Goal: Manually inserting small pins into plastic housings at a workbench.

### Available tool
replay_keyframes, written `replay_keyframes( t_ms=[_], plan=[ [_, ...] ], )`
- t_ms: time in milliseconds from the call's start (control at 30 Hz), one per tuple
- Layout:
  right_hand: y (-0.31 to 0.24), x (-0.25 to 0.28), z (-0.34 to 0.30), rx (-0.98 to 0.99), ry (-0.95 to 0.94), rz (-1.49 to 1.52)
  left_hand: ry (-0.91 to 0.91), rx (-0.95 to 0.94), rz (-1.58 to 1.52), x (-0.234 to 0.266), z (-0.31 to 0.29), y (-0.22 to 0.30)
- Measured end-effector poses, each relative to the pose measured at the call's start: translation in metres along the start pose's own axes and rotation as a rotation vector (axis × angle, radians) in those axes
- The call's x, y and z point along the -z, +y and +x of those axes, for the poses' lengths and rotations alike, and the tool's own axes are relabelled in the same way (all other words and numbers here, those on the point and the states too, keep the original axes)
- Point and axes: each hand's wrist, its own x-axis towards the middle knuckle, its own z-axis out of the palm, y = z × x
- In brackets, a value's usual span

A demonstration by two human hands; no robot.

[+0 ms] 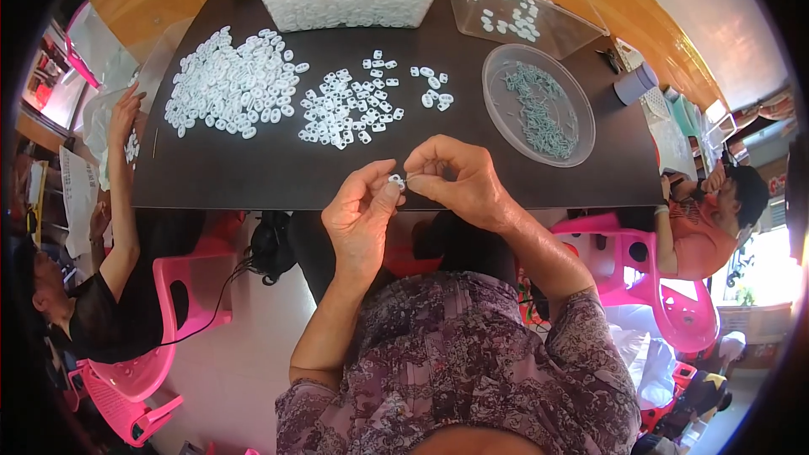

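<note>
My left hand pinches a small white plastic piece between thumb and fingertips, just over the table's front edge. Close against it on the right, my right hand is closed in a pinch; what its fingertips hold is too small to make out. Beyond my hands lies a heap of small white two-holed pieces. Farther left spreads a larger pile of white oval pieces. A few joined-looking white pieces sit apart on the right. Many grey-green screws fill a round clear tray.
On the dark table, a clear bin full of white pieces stands at the back. Beside it is another clear bin with scattered pieces. A grey-lidded cup stands right. People sit at both sides on pink chairs.
</note>
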Motion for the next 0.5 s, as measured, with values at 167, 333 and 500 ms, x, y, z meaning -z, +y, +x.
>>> replay_keyframes(
  t_ms=[167,333,500],
  plan=[
    [-0.0014,-0.0046,-0.0003,0.006,0.006,0.002,0.000,-0.056,0.034,0.0029,-0.0033,-0.0018],
    [-0.0030,-0.0064,-0.0002,0.012,0.013,0.001,-0.003,-0.076,0.099,0.0051,-0.0058,-0.0016],
    [-0.0017,-0.0079,0.0004,0.041,0.011,-0.036,-0.006,-0.102,0.166,0.0070,-0.0057,-0.0028]
  ],
)
